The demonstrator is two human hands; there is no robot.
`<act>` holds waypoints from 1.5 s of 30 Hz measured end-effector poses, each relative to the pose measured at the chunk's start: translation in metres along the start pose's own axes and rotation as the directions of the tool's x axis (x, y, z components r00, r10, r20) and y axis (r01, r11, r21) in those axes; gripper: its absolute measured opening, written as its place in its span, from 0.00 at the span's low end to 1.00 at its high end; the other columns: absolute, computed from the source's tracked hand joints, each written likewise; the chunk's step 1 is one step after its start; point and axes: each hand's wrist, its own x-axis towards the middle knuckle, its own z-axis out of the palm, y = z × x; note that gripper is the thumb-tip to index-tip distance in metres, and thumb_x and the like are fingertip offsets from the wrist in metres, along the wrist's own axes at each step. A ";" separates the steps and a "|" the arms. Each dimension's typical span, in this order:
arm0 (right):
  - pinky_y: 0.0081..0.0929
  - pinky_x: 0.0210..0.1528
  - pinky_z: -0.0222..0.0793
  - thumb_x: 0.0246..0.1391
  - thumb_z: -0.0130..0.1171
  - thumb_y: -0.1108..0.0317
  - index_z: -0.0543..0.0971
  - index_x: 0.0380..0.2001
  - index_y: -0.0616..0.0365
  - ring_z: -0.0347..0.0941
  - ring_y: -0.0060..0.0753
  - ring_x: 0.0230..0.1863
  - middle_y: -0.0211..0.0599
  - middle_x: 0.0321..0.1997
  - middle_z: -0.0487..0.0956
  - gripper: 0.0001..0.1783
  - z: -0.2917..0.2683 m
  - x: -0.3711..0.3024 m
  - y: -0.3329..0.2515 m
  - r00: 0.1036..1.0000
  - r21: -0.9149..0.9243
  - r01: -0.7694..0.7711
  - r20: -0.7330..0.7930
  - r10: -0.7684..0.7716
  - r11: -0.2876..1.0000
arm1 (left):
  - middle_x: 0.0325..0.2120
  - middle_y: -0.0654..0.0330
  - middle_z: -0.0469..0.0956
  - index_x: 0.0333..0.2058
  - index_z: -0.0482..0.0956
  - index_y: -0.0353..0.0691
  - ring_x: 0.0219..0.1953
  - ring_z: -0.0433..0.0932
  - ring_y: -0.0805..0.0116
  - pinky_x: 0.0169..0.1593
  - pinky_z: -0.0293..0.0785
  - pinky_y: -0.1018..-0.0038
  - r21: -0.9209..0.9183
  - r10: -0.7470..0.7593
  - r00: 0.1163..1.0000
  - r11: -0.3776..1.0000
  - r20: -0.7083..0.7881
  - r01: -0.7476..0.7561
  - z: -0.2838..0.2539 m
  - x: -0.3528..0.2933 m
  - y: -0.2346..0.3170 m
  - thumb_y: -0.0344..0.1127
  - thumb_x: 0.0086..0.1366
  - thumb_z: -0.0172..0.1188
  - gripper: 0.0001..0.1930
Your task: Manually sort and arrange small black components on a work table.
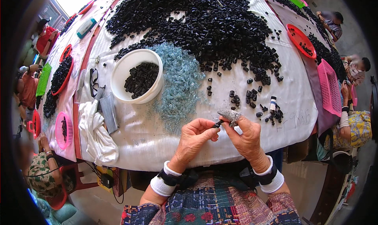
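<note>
My left hand pinches a small black plastic part between thumb and fingertips, just over the near edge of the cloth-covered table. Meeting it from the right, my right hand is closed, its thumb against the part's other end. A grey, crinkled piece of wrapping covers or lies in its fingers; which of these I cannot tell. Beyond my hands are loose black caps and a cluster of thin black parts beside a white, blue-banded cylinder. A heap of clear bluish springs spreads at left of centre.
A white bucket holds black parts. Behind lies a broad pile of black caps. Left are a white cloth, eyeglasses and a grey cloth strip. A pink basket and a red tray stand right, near other people.
</note>
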 end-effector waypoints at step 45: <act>0.38 0.26 0.67 0.39 0.57 0.79 0.68 0.22 0.62 0.71 0.47 0.25 0.43 0.20 0.71 0.07 0.005 -0.002 -0.010 0.999 -0.227 -0.005 0.051 0.017 0.974 | 0.32 0.55 0.79 0.39 0.76 0.29 0.32 0.79 0.71 0.34 0.77 0.79 0.118 -0.206 0.978 0.971 -0.045 0.210 0.014 0.002 0.017 0.30 0.59 0.60 0.11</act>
